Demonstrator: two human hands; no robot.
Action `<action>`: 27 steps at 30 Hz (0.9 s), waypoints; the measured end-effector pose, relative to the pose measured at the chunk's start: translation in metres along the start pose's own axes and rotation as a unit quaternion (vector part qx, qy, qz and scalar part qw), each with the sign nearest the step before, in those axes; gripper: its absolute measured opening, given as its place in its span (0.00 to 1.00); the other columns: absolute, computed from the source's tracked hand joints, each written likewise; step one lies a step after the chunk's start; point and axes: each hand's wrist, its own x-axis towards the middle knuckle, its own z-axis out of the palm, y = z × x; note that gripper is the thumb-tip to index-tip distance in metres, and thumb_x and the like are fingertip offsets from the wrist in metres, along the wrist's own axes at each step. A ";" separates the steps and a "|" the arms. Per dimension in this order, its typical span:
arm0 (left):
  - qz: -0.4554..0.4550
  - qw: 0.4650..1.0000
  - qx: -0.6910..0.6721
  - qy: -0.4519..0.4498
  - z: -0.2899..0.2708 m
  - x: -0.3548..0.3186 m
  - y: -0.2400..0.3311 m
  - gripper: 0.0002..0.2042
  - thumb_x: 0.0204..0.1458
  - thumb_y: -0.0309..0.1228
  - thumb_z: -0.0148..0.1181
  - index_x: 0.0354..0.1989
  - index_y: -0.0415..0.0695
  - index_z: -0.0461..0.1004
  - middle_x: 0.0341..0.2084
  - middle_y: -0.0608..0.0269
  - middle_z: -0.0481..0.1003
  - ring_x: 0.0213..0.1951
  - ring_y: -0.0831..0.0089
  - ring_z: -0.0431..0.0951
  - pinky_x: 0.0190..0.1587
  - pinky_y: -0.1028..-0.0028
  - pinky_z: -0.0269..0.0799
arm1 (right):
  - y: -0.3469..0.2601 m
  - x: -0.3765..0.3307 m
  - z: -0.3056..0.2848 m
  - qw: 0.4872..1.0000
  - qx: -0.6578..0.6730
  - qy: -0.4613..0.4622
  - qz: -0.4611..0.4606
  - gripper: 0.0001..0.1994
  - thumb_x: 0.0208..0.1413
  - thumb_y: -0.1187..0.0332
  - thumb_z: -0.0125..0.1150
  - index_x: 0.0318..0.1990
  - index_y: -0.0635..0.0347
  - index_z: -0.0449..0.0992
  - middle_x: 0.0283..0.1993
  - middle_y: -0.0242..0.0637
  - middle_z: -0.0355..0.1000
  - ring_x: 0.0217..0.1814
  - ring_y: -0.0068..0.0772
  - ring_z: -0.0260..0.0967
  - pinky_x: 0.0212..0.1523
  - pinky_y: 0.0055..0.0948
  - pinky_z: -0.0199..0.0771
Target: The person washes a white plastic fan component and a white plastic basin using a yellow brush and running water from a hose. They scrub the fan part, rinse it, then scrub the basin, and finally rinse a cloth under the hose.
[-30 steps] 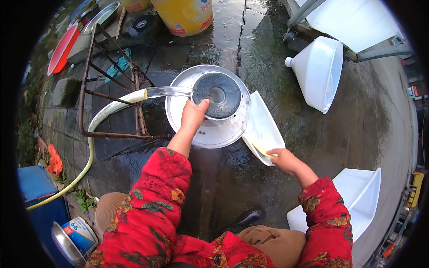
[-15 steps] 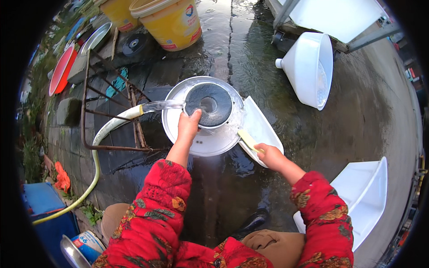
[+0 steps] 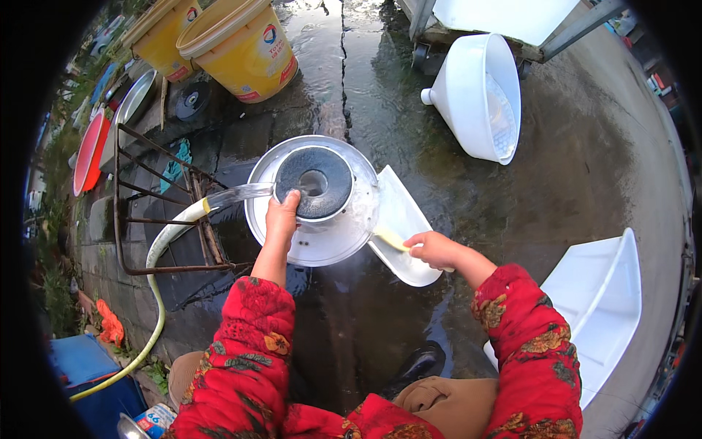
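A wide round metal part (image 3: 322, 252) with a flat rim and a raised collar lies in front of me, a dark stone-like ring (image 3: 333, 172) set in its middle. My left hand (image 3: 281, 216) is closed on the near-left edge of the collar, thumb on the ring. Water pours onto it from a pale hose (image 3: 164, 238) at the left. In my closed right hand (image 3: 439, 250) is a pale yellow brush (image 3: 391, 238); its far end meets the metal rim and its bristles cannot be made out. Beneath the rim's right side sits a white chute-like tray (image 3: 409, 267).
A rusty metal frame (image 3: 118, 212) supports the hose end. Yellow buckets (image 3: 248, 62) stand at the back left, near a red basin (image 3: 91, 150). A white funnel (image 3: 468, 95) lies at the back right, a white hopper (image 3: 599, 307) at the near right. The paving is wet.
The view has shifted, so most of the scene sits further left. My right hand and the brush have moved slightly outward from the metal part. My left hand keeps its grip.
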 end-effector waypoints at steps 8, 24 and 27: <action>0.005 1.000 -0.019 -0.023 -0.002 0.004 -0.004 0.16 0.51 0.44 0.55 0.40 0.44 0.72 0.20 0.69 0.70 0.17 0.80 0.67 0.15 0.77 0.60 | 0.015 0.016 0.021 0.966 -0.206 0.059 -0.143 0.15 0.53 0.67 0.49 0.47 0.58 0.75 0.41 0.53 0.74 0.45 0.51 0.72 0.49 0.42 0.70; -0.019 1.000 0.000 -0.010 -0.001 0.005 -0.005 0.15 0.52 0.40 0.55 0.44 0.44 0.71 0.24 0.70 0.72 0.20 0.80 0.69 0.18 0.78 0.62 | -0.006 0.049 0.007 0.954 -0.150 0.173 -0.195 0.18 0.53 0.66 0.50 0.52 0.53 0.71 0.42 0.52 0.74 0.44 0.53 0.72 0.47 0.42 0.70; 0.000 1.000 -0.008 -0.016 0.000 0.006 -0.004 0.15 0.54 0.38 0.53 0.45 0.44 0.71 0.25 0.70 0.73 0.21 0.80 0.69 0.18 0.77 0.62 | -0.017 0.054 -0.003 0.952 -0.195 0.190 -0.143 0.17 0.52 0.66 0.51 0.51 0.54 0.72 0.42 0.51 0.74 0.45 0.52 0.72 0.47 0.43 0.70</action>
